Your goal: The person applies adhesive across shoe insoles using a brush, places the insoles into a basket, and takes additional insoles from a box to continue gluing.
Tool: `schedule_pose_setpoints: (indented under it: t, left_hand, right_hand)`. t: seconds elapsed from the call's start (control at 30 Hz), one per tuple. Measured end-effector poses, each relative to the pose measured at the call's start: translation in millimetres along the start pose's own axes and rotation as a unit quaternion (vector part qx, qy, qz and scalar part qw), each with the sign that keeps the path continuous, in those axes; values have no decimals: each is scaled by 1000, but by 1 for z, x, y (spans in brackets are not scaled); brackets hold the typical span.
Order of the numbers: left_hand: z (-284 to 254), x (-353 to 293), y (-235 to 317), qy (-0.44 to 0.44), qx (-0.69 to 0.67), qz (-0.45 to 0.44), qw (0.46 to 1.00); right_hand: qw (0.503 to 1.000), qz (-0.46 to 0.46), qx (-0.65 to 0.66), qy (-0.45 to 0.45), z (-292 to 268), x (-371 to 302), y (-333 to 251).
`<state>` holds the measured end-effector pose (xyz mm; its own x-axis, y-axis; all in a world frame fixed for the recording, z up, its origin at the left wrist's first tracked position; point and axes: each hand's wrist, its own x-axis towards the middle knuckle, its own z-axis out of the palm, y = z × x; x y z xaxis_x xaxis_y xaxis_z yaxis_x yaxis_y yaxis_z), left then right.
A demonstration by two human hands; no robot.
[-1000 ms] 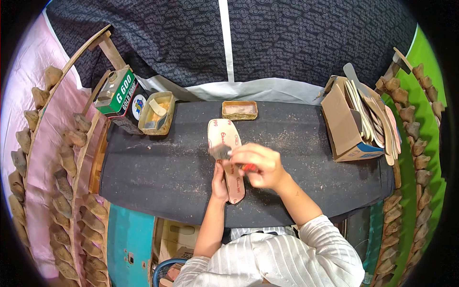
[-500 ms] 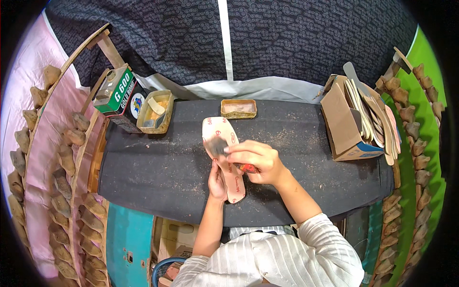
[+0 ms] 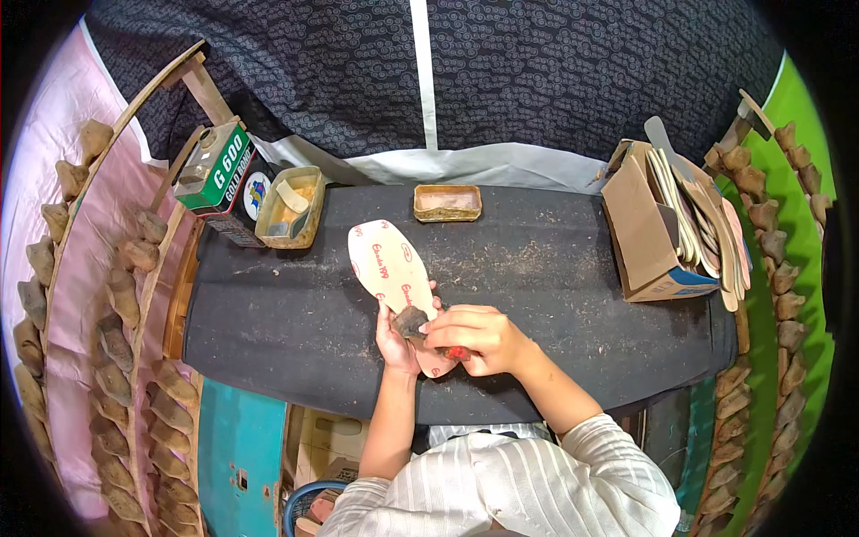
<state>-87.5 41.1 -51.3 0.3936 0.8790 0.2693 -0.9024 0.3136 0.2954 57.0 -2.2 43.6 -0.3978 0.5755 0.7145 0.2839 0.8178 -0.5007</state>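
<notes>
A pale pink shoe insole (image 3: 394, 268) with red print is held above the dark-covered table, its wide end pointing away and to the left. My left hand (image 3: 399, 347) grips it around the narrow middle, thumb on the left edge and fingertips at the right edge. My right hand (image 3: 483, 338) is closed round a small tool (image 3: 411, 322) with a dark grey flat head and a red handle. The tool's head lies over the insole's narrow part, close to my left thumb. Its exact kind cannot be made out.
Back left stand a green and black metal can (image 3: 224, 183) and a tub (image 3: 307, 231) with a spatula inside. A shallow tray (image 3: 447, 215) sits at the back middle. At right, a cardboard box (image 3: 640, 242) holds several insoles. Racks of shoe lasts (image 3: 125, 300) flank the table.
The insole has tilted, its wide end swinging left. My right hand has drawn the tool nearer to me, from the wide part down to the narrow part.
</notes>
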Motion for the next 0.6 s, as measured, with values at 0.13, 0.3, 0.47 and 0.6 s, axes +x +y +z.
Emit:
schedule_pose_setpoints:
  t: [0.13,0.3,0.47,0.6]
  left_hand:
    - [11,0,-4,105,14,19,994]
    - [-9,-2,3,18,33,11,999]
    - [13,2,-6,140,26,54,988]
    - [10,-1,-7,143,85,79,983]
  right_hand:
    - [999,7,-22,30,6,-4,5]
    - [1000,2,5,-7,7,-17,-1]
    - [999,20,49,2,1,-22,-10]
    - [999,-12,-4,33,14,-24,-7]
